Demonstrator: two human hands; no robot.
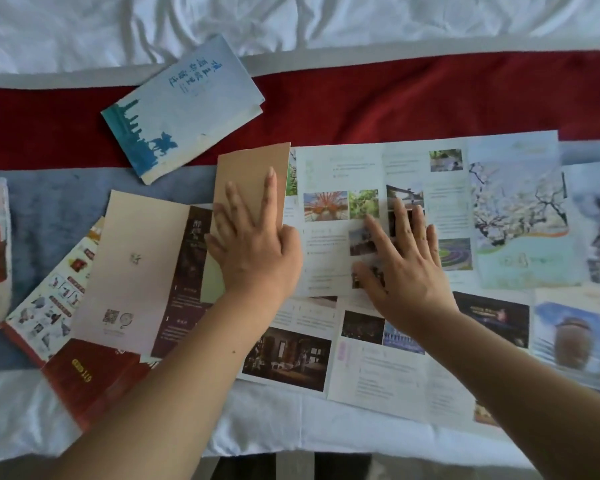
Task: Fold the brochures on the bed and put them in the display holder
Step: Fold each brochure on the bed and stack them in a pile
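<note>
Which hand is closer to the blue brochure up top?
Left. The left hand presses a tan flap just below the blue brochure; the right hand rests farther right on an open brochure.

Bed (257,420): seen from above, with nearly the whole view filled by it.
White sheet (291,19): heavily creased at the far side, smoother at the near edge.
Bed runner (430,95): laid across the sheet from left to right. Its deep red band is bordered on the far side by a narrow grey strip (430,46) and on the near side by a blue-grey band (49,202).
Floor (243,469): only a dark sliver is shown below the near edge.
Light: soft and even, with only faint shadows cast.
</note>
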